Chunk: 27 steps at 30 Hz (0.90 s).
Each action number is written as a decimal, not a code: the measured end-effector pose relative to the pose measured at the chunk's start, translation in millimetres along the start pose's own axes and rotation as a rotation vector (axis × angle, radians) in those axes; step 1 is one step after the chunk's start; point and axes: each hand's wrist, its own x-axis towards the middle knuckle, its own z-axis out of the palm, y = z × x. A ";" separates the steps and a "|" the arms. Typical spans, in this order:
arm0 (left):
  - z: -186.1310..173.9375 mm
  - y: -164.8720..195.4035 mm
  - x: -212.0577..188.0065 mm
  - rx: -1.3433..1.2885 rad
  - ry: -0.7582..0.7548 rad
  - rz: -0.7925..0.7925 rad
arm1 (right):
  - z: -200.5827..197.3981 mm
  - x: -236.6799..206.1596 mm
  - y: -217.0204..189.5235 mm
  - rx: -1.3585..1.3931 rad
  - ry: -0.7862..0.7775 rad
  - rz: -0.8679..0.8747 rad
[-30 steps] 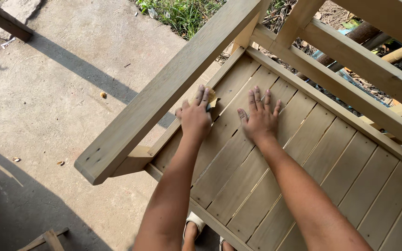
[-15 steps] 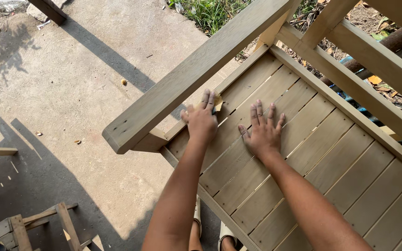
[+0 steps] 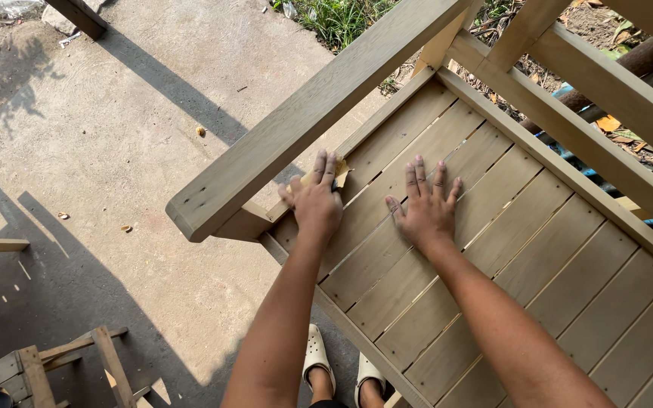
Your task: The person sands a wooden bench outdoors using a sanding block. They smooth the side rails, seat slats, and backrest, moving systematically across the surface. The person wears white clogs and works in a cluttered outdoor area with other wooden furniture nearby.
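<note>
Wooden slats carry both hands. Left hand (image 3: 317, 198) lies palm down, fingers together, pressing a small tan piece of sandpaper (image 3: 339, 174) flat against the pale slatted wooden seat panel (image 3: 447, 302); only a corner of the sheet shows past the fingertips, so its full shape cannot be told. Right hand (image 3: 426, 208) lies flat just beside it, fingers spread, empty, bracing on the same slats. The hands are apart, neither closed round anything.

Assessment of the step: sanding here appears best done with the sheet kept flat under the whole palm and strokes run along the grain of each slat, not across the gaps, where an edge could catch and tear the paper. The bracing hand seems well placed to steady the frame.

Surroundings: a broad pale wooden armrest beam (image 3: 304, 121) crosses directly above and beside the left hand, leaving little room at that corner; this is judged the main obstruction to a long stroke. Further frame rails (image 3: 568, 128) close off the far side of the panel. Below, two feet in pale clogs (image 3: 338, 366) stand on the grey concrete floor (image 3: 100, 151). Loose timber offcuts (image 3: 39, 363) lie at the lower left, well apart. Green weeds (image 3: 334, 15) border the far edge.
</note>
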 end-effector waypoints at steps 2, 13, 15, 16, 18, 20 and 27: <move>5.0 34.8 29.0 -0.007 -0.027 0.008 | -1.2 -1.5 0.0 -0.005 -0.006 0.013; -13.5 -23.1 -27.4 -0.034 -0.012 -0.058 | -6.7 -3.3 -0.5 0.030 -0.018 0.011; -8.8 -1.9 -11.6 -0.060 -0.020 -0.084 | -5.5 -3.3 -0.3 0.024 -0.025 0.013; -5.7 12.7 0.4 -0.074 -0.023 -0.092 | -5.1 -3.3 -0.1 0.017 -0.024 0.016; -3.0 28.9 13.9 -0.111 -0.023 -0.061 | -5.1 -3.0 -0.4 0.011 -0.027 0.023; -4.5 27.3 14.3 -0.122 -0.016 -0.002 | -6.1 -2.6 -0.9 0.023 -0.034 0.028; -14.2 -15.6 -16.6 -0.065 -0.067 -0.103 | -6.1 -2.2 0.5 0.005 -0.005 0.007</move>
